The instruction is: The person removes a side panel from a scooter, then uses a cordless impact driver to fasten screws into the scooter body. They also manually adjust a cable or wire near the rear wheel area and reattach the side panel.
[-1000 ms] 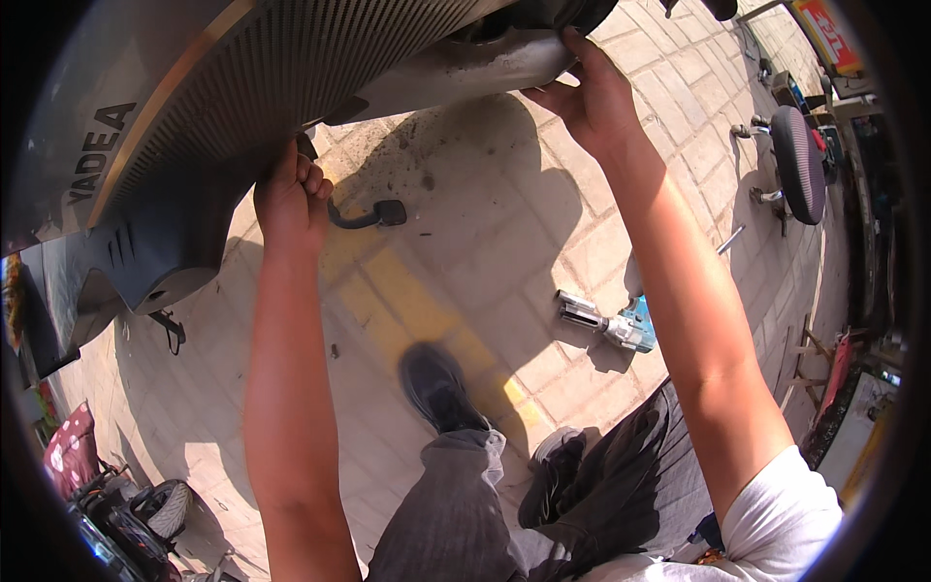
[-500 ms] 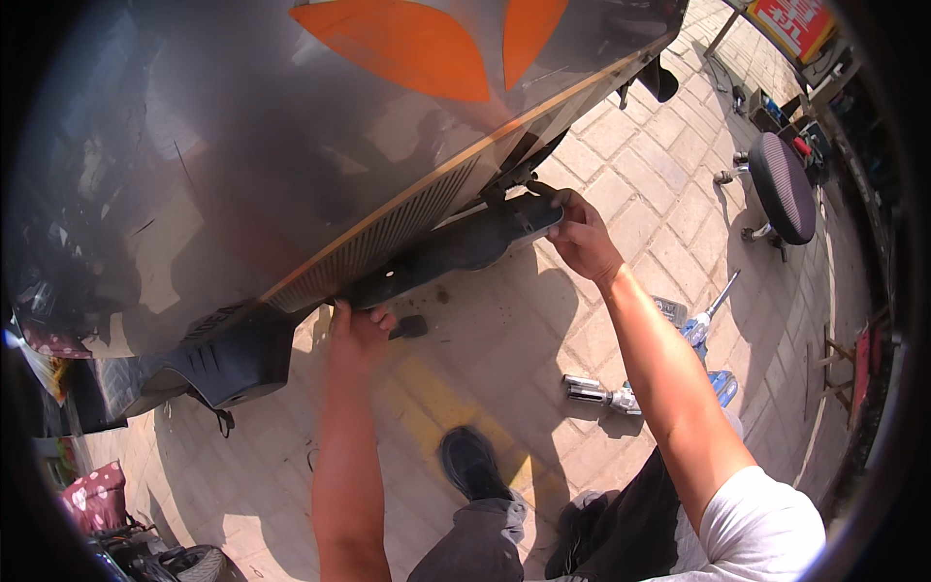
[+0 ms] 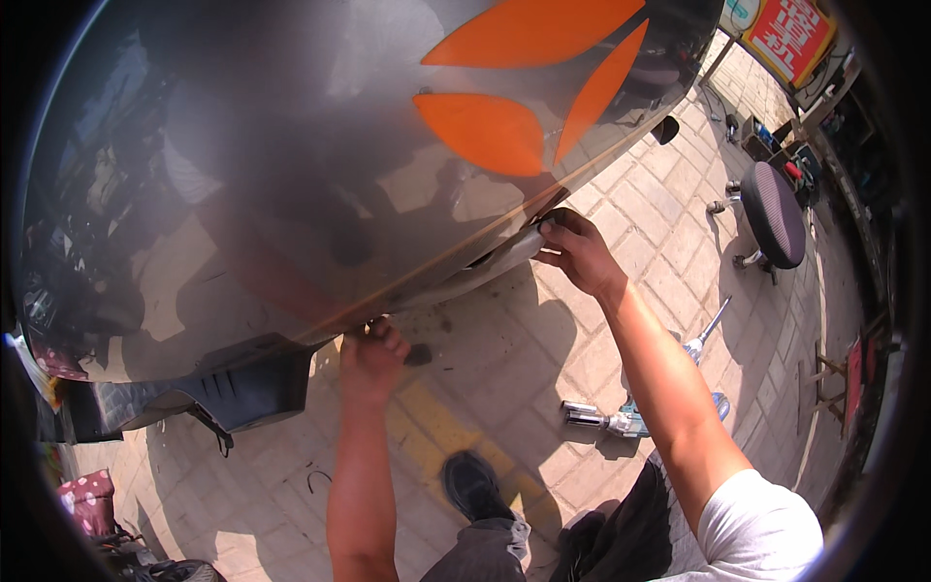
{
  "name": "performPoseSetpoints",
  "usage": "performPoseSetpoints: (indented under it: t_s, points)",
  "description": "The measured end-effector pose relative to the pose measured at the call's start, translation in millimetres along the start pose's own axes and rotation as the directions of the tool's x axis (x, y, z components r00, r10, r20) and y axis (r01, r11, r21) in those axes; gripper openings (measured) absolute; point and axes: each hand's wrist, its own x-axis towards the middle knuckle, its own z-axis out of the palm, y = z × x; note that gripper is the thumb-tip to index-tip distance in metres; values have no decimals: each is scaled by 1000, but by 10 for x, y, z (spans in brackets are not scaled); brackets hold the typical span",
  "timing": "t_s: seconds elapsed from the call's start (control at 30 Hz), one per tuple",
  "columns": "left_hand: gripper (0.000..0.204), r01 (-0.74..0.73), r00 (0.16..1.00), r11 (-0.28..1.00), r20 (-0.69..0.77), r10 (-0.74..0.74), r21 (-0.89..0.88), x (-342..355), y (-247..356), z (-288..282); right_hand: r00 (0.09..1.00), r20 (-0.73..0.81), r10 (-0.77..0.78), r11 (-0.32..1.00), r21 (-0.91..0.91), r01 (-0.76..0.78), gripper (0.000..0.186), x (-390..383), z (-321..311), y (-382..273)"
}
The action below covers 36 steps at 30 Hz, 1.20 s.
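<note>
Right hand [image 3: 584, 256] of mine is pinching this grey strip [image 3: 487, 268] by its right end, and it's running down-left toward my left hand [image 3: 373, 361], can't tell that grip tbh.

Strong sunlight fell across an outdoor floor of pale rectangular paving bricks [image 3: 645, 233], marked by a worn yellow stripe [image 3: 427, 415], while a broad shadow [image 3: 519, 359] darkened the middle of the ground. On the right stood a round padded stool [image 3: 773, 214] with metal legs, beyond it a red signboard [image 3: 793, 37] with a yellow border, and nearer the dim, cluttered right edge a low wooden-legged stand [image 3: 855, 378] with red on it. A maroon cloth with pale dots [image 3: 87, 501] showed at lower left.
</note>
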Motion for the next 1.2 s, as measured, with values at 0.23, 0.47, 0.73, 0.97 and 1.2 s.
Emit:
performPoseSetpoints:
  t_s: [0.23, 0.47, 0.73, 0.97, 1.2]
  points:
    - [20, -38, 994, 996, -100, 46, 76, 26, 19, -57, 998, -44, 54, 998, 15, -54, 41, 71, 99, 24]
    - [19, -59, 997, 987, -36, 66, 148, 135, 86, -65, 996, -72, 52, 999, -13, -53, 43, 53, 165, -62]
    - [21, -84, 992, 980, -74, 98, 181, 95, 119, -160, 991, -78, 106, 993, -40, -109, 44, 38, 247, -4]
    - [17, -75, 984, 972, -141, 108, 223, 45, 68, -127, 990, -82, 116, 990, -67, -121, 49, -29, 211, 9]
    - [16, -39, 926, 956, -349, 144, 291, 106, 15, -125, 985, -139, 100, 968, -215, -128, 45, 11, 333, 30]
